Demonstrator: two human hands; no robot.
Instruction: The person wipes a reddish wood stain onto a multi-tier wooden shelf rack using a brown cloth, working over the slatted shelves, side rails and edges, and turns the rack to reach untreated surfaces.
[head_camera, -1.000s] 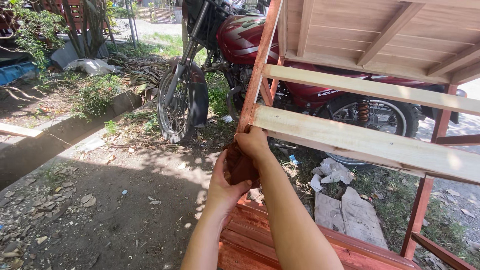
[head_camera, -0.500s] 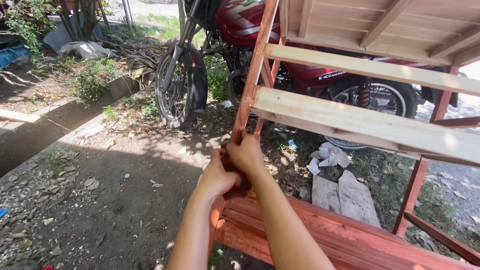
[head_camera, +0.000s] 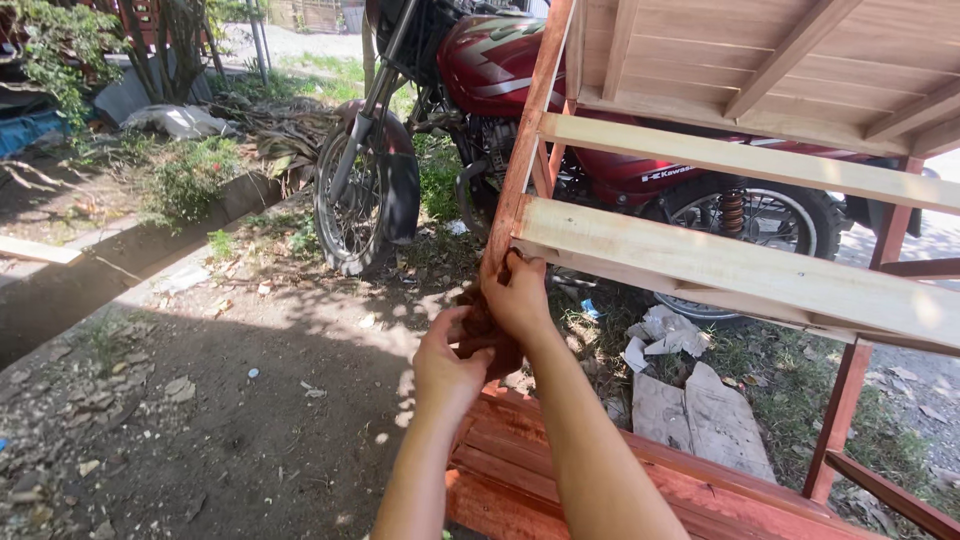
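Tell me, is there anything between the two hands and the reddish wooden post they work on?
Nothing visible. The right hand and left hand press a dark brown rag directly against the post.

Dark reddish cloth (head_camera: 487, 335) mostly hidden between both hands, red motorcycle (head_camera: 520, 70) cut off by the top edge and screened by pale slats (head_camera: 740, 270), red-stained bench (head_camera: 560, 480) cut off below, distant yard clutter unclear

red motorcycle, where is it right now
In the head view the red motorcycle stands at the top centre, behind the wooden frame, its front wheel on the ground up and left of both hands.
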